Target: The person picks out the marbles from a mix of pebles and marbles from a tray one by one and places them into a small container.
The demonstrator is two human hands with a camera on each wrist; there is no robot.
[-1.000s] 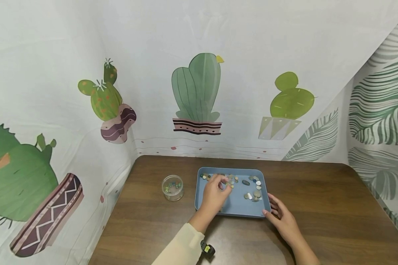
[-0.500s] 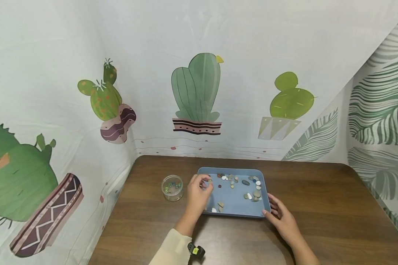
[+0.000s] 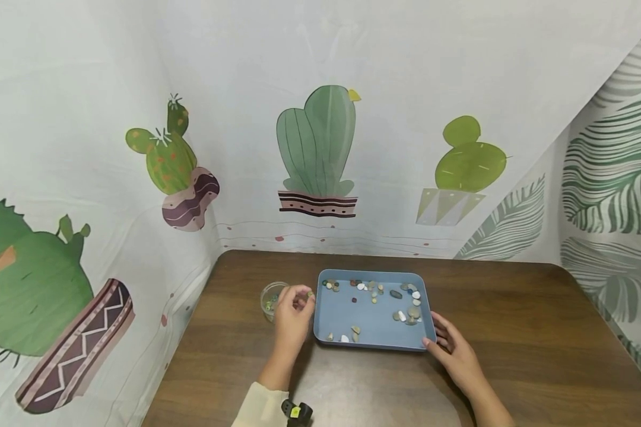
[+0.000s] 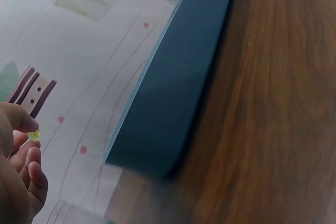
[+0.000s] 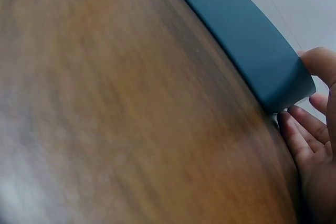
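From the head view, our left hand (image 3: 291, 317) hovers at the small glass jar (image 3: 270, 300), its fingertips pinched on a tiny bead (image 3: 310, 294) just left of the blue tray (image 3: 373, 344). Pebbles (image 3: 409, 311) and more beads lie scattered in the tray. Our right hand (image 3: 456, 354) rests at the tray's near right corner, steadying it. We judge we are mid-carry, bringing one bead from tray to jar; next we would need to bring the pinch over the jar mouth and let go cleanly.

The left wrist view shows what the head view barely does: the bead (image 4: 34, 135) is yellowish, held between thumb and fingertip, with the tray's outer wall (image 4: 173, 87) beside it. The jar is out of this view.

The right wrist view shows our right hand's fingers (image 5: 300, 142) straight and relaxed, laid against the tray corner (image 5: 283, 80) on the wooden table (image 5: 115, 119), gripping nothing.
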